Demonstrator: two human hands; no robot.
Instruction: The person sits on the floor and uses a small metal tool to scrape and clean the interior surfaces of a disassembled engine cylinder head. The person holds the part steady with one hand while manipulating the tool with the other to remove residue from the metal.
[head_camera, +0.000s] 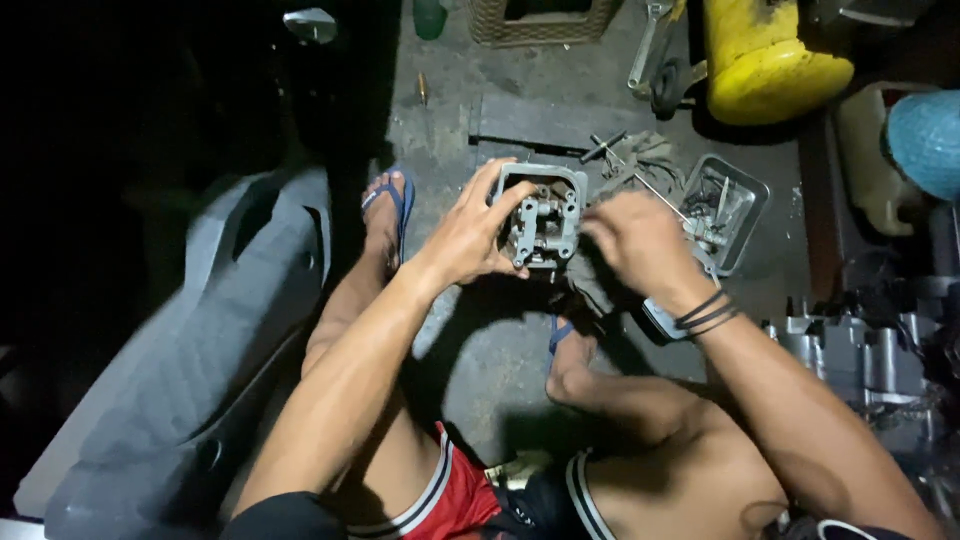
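While gripped upright over the concrete floor (470, 350) by the left hand (468, 238), cylinder head (541, 217) already stripped and exposed; right hand (640, 243) curled at its right edge, grasp unclear; small parts waiting in the metal tray (752, 215).

Between my hands I see a grey metal engine part (541, 222); beyond my right hand, a yellow plastic tank (765, 60); nearer me, red white-striped shorts (455, 495).

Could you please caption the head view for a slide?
Left hand steadies a grey engine part; right hand works beside it.
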